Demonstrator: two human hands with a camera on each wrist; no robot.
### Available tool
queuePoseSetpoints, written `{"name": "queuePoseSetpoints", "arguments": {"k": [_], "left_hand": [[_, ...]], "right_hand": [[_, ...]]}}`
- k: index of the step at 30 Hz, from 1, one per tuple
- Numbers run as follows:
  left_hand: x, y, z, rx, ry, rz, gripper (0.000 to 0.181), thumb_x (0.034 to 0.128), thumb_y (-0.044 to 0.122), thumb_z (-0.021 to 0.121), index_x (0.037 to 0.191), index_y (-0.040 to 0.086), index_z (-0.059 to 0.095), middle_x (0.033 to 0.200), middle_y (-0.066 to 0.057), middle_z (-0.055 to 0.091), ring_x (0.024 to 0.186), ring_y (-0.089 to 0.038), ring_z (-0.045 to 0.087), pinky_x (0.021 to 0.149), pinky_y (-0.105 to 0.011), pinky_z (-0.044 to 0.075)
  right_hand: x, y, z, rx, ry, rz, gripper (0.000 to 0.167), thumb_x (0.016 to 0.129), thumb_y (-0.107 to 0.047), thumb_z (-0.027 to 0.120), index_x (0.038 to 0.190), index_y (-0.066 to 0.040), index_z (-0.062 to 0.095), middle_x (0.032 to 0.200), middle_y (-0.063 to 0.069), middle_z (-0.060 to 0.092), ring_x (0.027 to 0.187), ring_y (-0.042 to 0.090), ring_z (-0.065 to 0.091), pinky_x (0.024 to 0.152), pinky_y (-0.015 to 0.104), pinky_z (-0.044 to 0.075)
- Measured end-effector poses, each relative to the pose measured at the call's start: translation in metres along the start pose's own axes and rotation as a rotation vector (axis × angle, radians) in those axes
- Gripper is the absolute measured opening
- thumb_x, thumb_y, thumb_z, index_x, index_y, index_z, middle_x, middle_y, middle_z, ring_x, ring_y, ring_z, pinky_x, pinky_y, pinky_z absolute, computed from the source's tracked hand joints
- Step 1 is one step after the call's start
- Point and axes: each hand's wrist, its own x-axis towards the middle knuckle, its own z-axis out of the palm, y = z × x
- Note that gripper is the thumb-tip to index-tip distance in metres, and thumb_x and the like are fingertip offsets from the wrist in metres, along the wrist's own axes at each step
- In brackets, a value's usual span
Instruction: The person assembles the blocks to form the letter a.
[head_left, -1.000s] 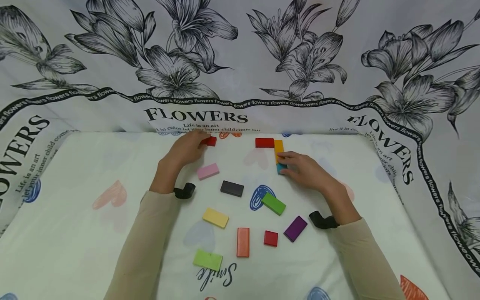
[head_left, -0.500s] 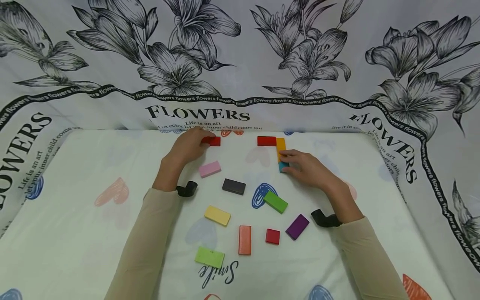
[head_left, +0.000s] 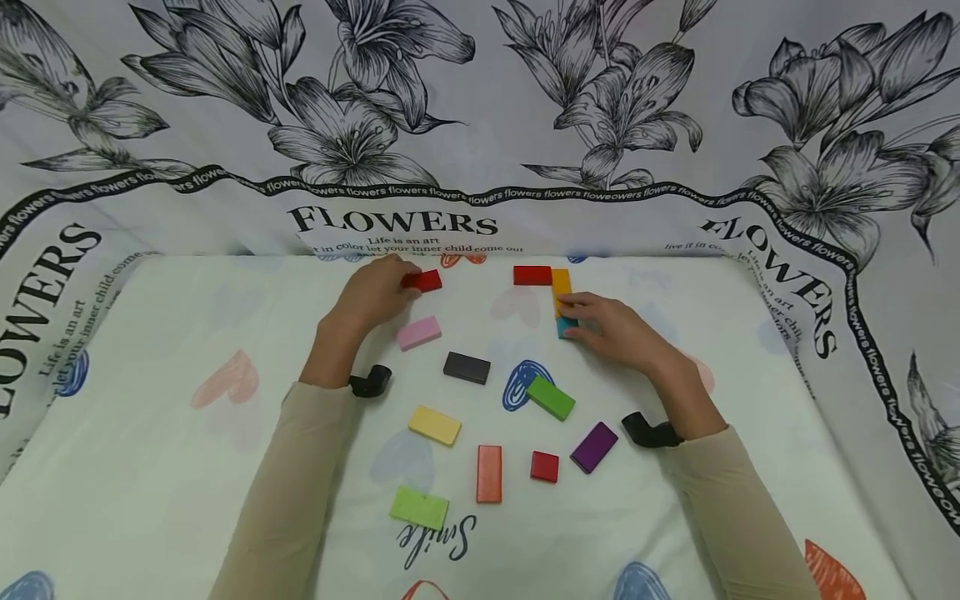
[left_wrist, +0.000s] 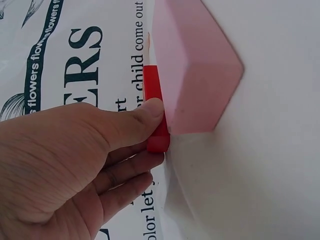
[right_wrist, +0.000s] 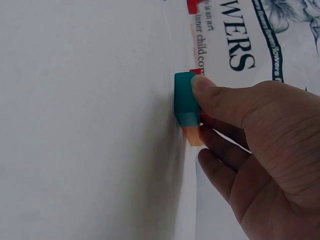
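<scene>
Lettering on the cloths
"FLOWERS", "Life is an art" and "let your inner child come out" mark the floral cloth (head_left: 491, 108); "flowers" repeats along its black band (head_left: 465, 197); upside-down "Smile" (head_left: 453, 535) marks the white cloth (head_left: 142, 458).

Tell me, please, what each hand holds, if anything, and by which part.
The left hand pinches a red rectangular block by its left end. The right hand touches the teal block; whether it grips cannot be told.

Soft, even light fills the head view. The right wrist view is dimmer and greyer, with a broad, blurry-edged shadow (right_wrist: 159, 170) lying below and left of the teal block (right_wrist: 185, 95).
</scene>
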Motion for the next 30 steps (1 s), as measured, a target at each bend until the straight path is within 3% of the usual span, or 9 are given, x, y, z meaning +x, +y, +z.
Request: {"name": "queuePoseSetpoints", "arguments": {"k": [3,7,14,19,24,30], "left_hand": [[0.001,0.001,-0.001,0.004,0.0,-0.002,0.04,0.0994,0.012,0.071,0.138,0.002,0.068,0.122,-0.019,0.071,0.108,-0.035,0.062,0.101,-0.05,0.054],[0.006,0.007,-0.004,0.001,0.015,0.039,0.036,0.099,0.012,0.071,0.134,0.004,0.071,0.116,-0.017,0.071,0.102,-0.032,0.059,0.094,-0.046,0.053],[0.017,0.027,-0.003,-0.018,0.024,0.081,0.034,0.0992,0.012,0.072,0.133,0.007,0.073,0.108,-0.013,0.071,0.098,-0.03,0.058,0.088,-0.042,0.051],[0.022,0.042,0.004,-0.048,-0.003,0.064,0.038,0.0992,0.013,0.073,0.137,0.009,0.071,0.117,-0.012,0.074,0.104,-0.029,0.061,0.096,-0.042,0.055],[0.033,0.054,0.011,-0.021,-0.022,0.065,0.04,0.0985,0.015,0.074,0.138,0.008,0.07,0.125,-0.012,0.074,0.11,-0.029,0.063,0.107,-0.044,0.053],[0.044,0.067,0.017,-0.022,-0.036,0.078,0.045,0.0979,0.015,0.075,0.142,0.008,0.067,0.134,-0.012,0.072,0.114,-0.029,0.064,0.111,-0.043,0.051]], "right_hand": [[0.0,0.001,0.001,0.004,-0.009,-0.007,0.048,0.103,-0.018,0.07,0.148,-0.005,0.059,0.162,0.014,0.053,0.155,0.04,0.043,0.126,0.058,0.038],[-0.001,0.002,0.001,-0.002,-0.002,-0.012,0.047,0.103,-0.018,0.07,0.147,-0.005,0.06,0.161,0.014,0.053,0.155,0.04,0.043,0.126,0.058,0.038],[-0.001,0.003,-0.001,0.001,0.003,-0.024,0.047,0.102,-0.017,0.07,0.147,-0.004,0.06,0.161,0.014,0.054,0.154,0.039,0.044,0.126,0.057,0.038],[0.001,0.003,0.001,-0.001,0.007,-0.027,0.047,0.102,-0.016,0.07,0.147,-0.004,0.06,0.16,0.015,0.054,0.154,0.04,0.044,0.125,0.058,0.039],[0.0,0.003,0.001,-0.006,0.011,-0.03,0.046,0.103,-0.016,0.069,0.147,-0.004,0.06,0.16,0.015,0.054,0.154,0.041,0.044,0.125,0.058,0.039],[-0.001,0.004,0.001,0.01,0.011,-0.029,0.047,0.103,-0.016,0.069,0.147,-0.004,0.06,0.16,0.015,0.054,0.154,0.04,0.044,0.126,0.058,0.038]]}}
